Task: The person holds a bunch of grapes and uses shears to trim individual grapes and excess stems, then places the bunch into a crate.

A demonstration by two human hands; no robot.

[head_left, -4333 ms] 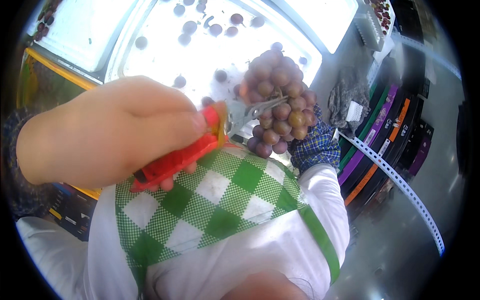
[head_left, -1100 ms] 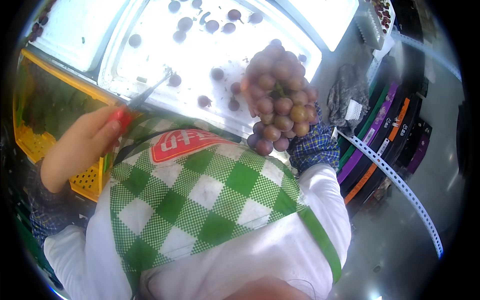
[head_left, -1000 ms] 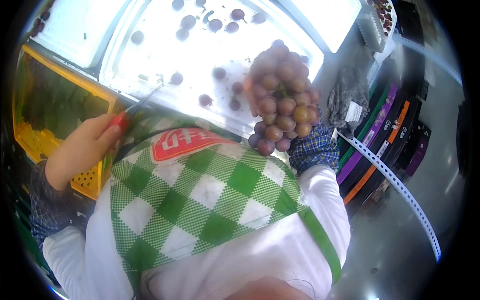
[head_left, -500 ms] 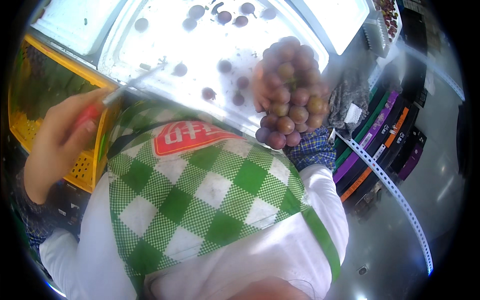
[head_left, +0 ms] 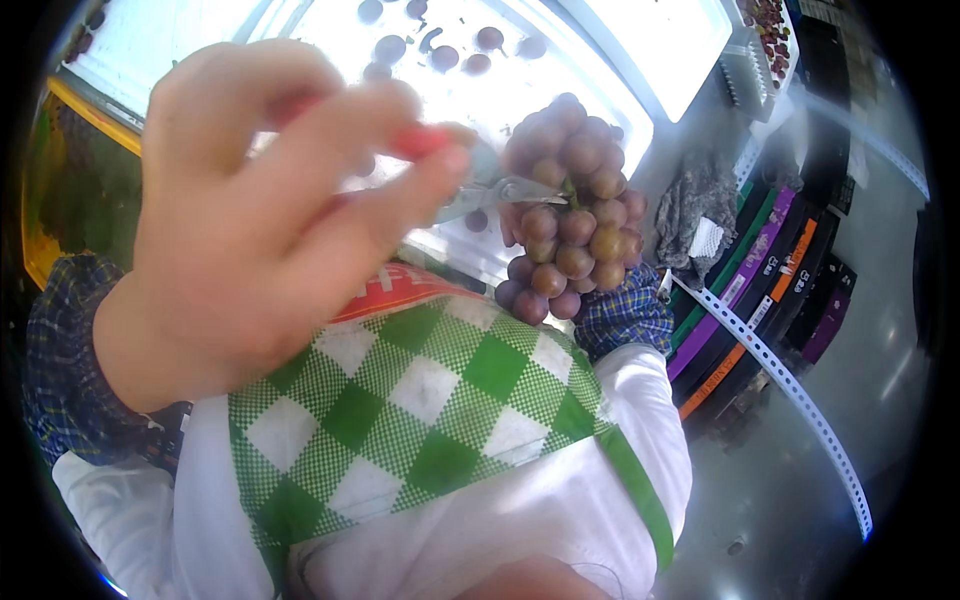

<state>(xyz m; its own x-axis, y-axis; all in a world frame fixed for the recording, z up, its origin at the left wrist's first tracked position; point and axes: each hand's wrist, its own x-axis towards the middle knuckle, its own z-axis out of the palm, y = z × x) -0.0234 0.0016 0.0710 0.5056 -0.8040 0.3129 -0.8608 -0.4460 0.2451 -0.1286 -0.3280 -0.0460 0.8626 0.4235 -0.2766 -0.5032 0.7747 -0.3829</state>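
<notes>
My left hand (head_left: 260, 220) is raised close to the camera, shut on a pair of scissors (head_left: 470, 180) with red handles. The grey blades point right and touch the upper part of a bunch of reddish-purple grapes (head_left: 565, 230). My right hand (head_left: 507, 226) holds that bunch up from behind and is almost wholly hidden by it; only its blue plaid cuff (head_left: 625, 312) shows below. Behind the bunch lies a white tray (head_left: 600, 100) with several loose grapes (head_left: 440, 55).
A green-and-white checked apron (head_left: 430, 400) over white clothing fills the lower middle. A yellow crate (head_left: 50, 200) stands at the left. At the right are a grey cloth (head_left: 700, 200), stacked coloured flat boxes (head_left: 760, 260) and a white perforated strip (head_left: 790, 390).
My left hand has come up from beside the yellow crate toward the camera and rightward, bringing the scissor blades against the bunch. The bunch has stayed in place.
</notes>
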